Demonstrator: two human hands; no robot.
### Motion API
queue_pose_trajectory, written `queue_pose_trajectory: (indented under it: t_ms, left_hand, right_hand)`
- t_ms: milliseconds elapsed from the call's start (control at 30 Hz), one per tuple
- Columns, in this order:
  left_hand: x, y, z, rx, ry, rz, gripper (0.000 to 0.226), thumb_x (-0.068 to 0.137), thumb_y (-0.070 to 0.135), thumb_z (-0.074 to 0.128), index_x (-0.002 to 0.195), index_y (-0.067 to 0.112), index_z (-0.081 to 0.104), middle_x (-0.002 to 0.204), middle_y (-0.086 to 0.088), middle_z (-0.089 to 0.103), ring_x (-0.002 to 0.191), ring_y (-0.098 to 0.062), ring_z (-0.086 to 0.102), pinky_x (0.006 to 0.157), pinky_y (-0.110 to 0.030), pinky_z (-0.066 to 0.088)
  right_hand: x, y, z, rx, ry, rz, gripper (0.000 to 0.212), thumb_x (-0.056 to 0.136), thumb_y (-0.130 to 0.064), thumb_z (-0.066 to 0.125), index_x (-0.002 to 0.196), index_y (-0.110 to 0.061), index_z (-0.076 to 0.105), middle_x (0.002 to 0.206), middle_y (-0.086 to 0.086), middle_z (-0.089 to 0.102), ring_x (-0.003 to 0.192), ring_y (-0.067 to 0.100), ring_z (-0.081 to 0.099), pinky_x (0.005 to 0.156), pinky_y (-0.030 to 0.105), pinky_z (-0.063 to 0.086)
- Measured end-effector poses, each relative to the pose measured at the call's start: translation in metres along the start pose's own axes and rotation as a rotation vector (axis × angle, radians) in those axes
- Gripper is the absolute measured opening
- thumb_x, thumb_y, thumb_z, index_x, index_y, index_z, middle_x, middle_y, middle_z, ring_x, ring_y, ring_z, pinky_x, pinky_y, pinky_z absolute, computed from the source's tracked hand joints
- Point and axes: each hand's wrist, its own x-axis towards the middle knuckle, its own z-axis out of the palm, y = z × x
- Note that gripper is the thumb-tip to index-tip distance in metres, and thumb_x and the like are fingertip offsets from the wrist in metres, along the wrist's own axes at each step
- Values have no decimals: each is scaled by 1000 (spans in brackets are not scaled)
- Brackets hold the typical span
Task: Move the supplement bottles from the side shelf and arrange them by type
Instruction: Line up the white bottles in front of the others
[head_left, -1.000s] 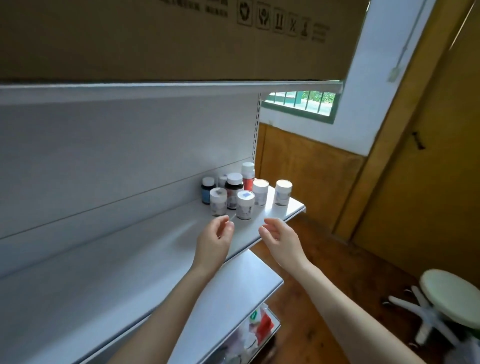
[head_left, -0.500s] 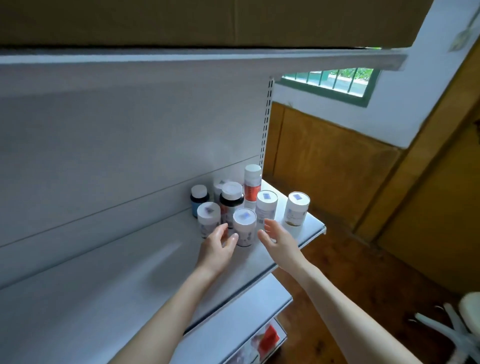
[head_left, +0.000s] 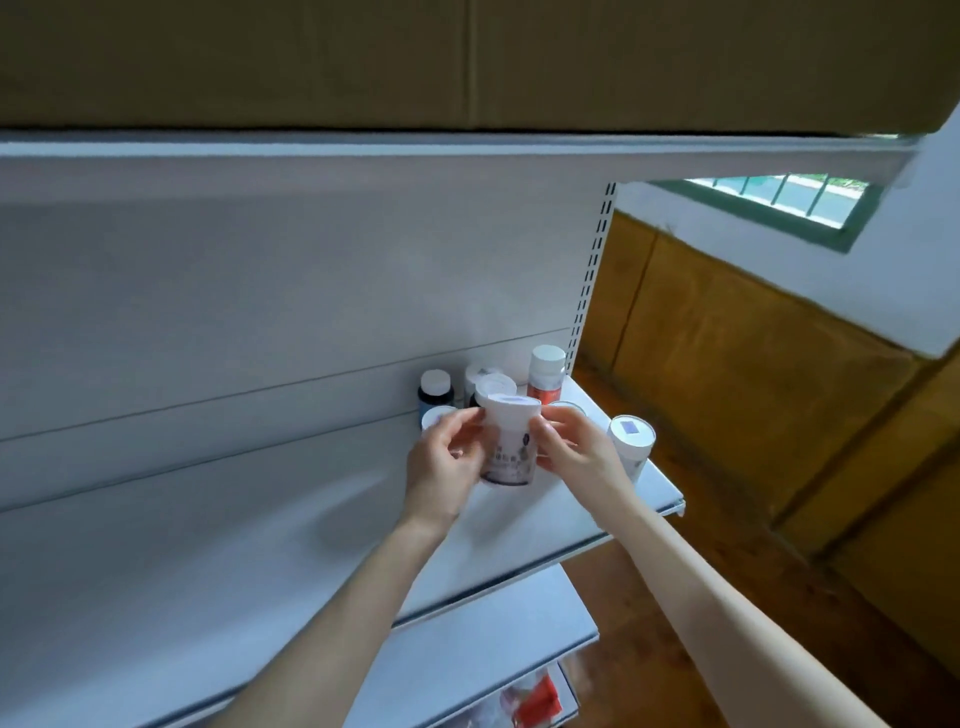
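A white supplement bottle (head_left: 509, 447) with a white cap is held just above the white shelf (head_left: 597, 519), gripped from both sides by my left hand (head_left: 441, 467) and my right hand (head_left: 576, 457). Behind it at the shelf's right end stand more bottles: a blue one with a white cap (head_left: 435, 391), a tall red-labelled one (head_left: 545, 374), a white one (head_left: 631, 447) at the right, and others partly hidden by my hands.
A cardboard box (head_left: 467, 62) sits on the shelf above. A lower shelf (head_left: 493, 654) juts out below, with red-and-white packets (head_left: 535, 699) under it. Wood panelling and a window (head_left: 779, 202) lie to the right.
Both hands reached forward to the bottle cluster and closed on the front white bottle, lifting it. The camera has moved closer to the shelf.
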Motion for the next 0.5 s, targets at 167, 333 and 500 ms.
queue_pose_trajectory:
  t_ms: [167,333,500]
  left_hand:
    - [-8,54,-15,-309,78,38,16,87,8,57,101,11,64,90,1,66,65,9,61,63,-7,49]
    - [-21,75,-29,-381,133,27,14,87,9,57,94,17,66,91,-4,68,73,-8,64,68,-23,54]
    - [-37,82,-41,-352,187,20,12,86,11,59,96,15,64,95,-9,67,82,-18,63,78,-35,54]
  right_hand:
    - [-3,-51,-4,194,-46,-72,12,92,-24,52,87,-16,59,85,10,65,74,18,65,61,22,58]
    - [-13,-76,-4,207,-81,-130,15,92,-30,52,84,-19,59,79,0,67,66,6,66,60,19,56]
    - [-21,-82,6,244,-126,-111,16,91,-31,53,85,-19,61,82,5,68,76,16,67,65,28,58]
